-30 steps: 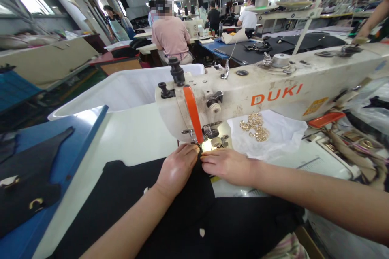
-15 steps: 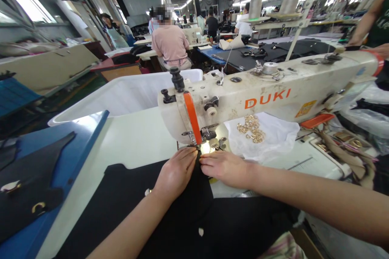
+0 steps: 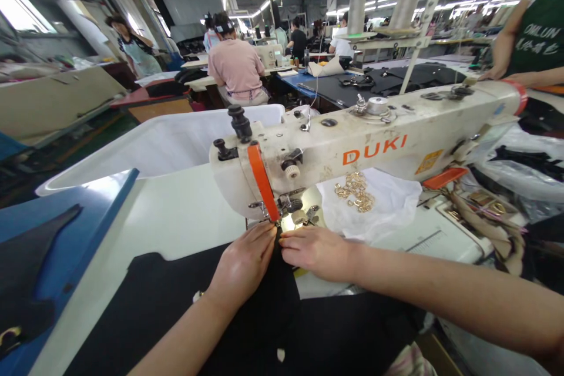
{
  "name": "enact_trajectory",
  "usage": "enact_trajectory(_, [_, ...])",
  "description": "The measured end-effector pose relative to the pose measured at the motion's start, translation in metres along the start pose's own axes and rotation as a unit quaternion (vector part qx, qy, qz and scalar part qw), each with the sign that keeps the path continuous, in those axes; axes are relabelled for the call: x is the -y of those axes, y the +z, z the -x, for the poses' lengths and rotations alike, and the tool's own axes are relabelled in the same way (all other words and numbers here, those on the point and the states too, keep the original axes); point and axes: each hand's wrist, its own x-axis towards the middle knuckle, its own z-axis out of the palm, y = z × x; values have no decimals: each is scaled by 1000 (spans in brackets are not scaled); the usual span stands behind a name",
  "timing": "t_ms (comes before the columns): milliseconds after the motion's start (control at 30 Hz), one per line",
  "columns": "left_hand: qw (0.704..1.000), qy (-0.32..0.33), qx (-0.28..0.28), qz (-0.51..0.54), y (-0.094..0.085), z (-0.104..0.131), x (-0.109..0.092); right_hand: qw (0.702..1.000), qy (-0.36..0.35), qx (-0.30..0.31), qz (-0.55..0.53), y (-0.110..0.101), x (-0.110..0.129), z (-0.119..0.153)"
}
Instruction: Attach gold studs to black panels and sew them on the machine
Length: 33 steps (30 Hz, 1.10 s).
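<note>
A large black fabric piece (image 3: 176,288) lies across the pale sewing table and down over my lap. Its narrow upper part runs under the needle area of a white sewing machine (image 3: 374,135) with an orange guard (image 3: 263,181). My left hand (image 3: 244,255) presses on the fabric just left of the needle, fingers together. Close on the right, my right hand (image 3: 315,251) pinches the fabric edge, its fingers bent. The needle tip is hidden behind the guard and fingertips. A lamp lights the spot.
Gold rings (image 3: 356,191) lie on a white cloth (image 3: 383,194) behind my right hand. A blue board (image 3: 101,205) with black pieces is at left, a white bin (image 3: 176,135) behind the table. A person stands at right; others sit farther back.
The view has shifted slightly, so the machine and both hands appear lower and farther left. Both hands keep their places at the needle. The person at right shows more fully, arms over the machine's far end.
</note>
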Motion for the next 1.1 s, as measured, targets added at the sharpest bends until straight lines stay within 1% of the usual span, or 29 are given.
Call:
enact_trajectory(200, [1000,2,-11,5,4,0,5,1000,4,3,6,1,-1,-2])
enact_trajectory(333, [1000,-5,-7,8,5,0,7,1000,7,-2,8,2,-2,-3])
enact_trajectory(633, [1000,-9,-16,0,0,-6,4,1000,6,3,-5,2,-3,-4])
enact_trajectory(933, [1000,-11,-8,-13,4,1,4,1000,9,0,4,0,0,-2])
enact_trajectory(1100, [1000,-13,-12,-13,5,-4,5,1000,11,0,11,0,-3,-3])
